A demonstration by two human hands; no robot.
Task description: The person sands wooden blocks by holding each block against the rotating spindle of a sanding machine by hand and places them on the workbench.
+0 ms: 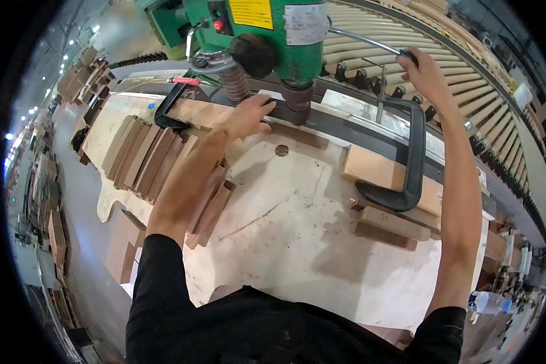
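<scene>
My left hand is at the fence of a green drill press. Its fingers reach over the fence's top and its thumb presses at the left end of a brown wooden strip, which lies along the fence under the drill head. The drill bit itself is hidden. My right hand is raised on the right, with its fingers wrapped around the black-knobbed end of the drill press's feed lever. Below it, a black C-clamp holds a pale wooden block on the board.
Wooden strips stand in a row on the left of the pale board; more strips lie by my left forearm. Short blocks lie at right. Another clamp grips the left side. A roller conveyor runs behind.
</scene>
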